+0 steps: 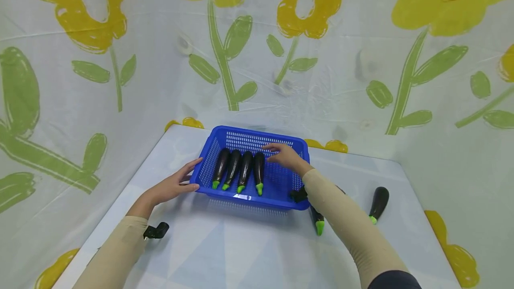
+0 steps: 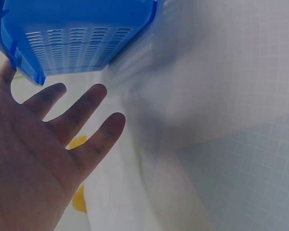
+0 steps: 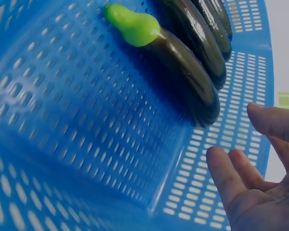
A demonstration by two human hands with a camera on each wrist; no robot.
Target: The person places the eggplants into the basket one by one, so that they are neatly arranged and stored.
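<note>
A blue plastic basket (image 1: 250, 197) with slotted walls stands on the table, and several dark eggplants (image 1: 246, 168) lie side by side in its left half, green stem ends toward me. My left hand (image 1: 170, 187) is at the basket's left end, fingers spread, fingertips touching the rim. In the left wrist view the palm of that hand (image 2: 33, 149) faces the camera and grips nothing. Over the basket's right half is my right hand (image 1: 284, 155), empty, its fingers loosely bent. The right wrist view shows its fingertips (image 3: 219, 156) apart from the nearest eggplant (image 3: 183, 67).
One eggplant (image 1: 379, 202) lies on the table (image 1: 201, 253) to the right. Another eggplant (image 1: 318, 222) lies beside the basket's right front corner, partly hidden by my right forearm. A flower-printed curtain (image 1: 257, 57) stands behind and on both sides.
</note>
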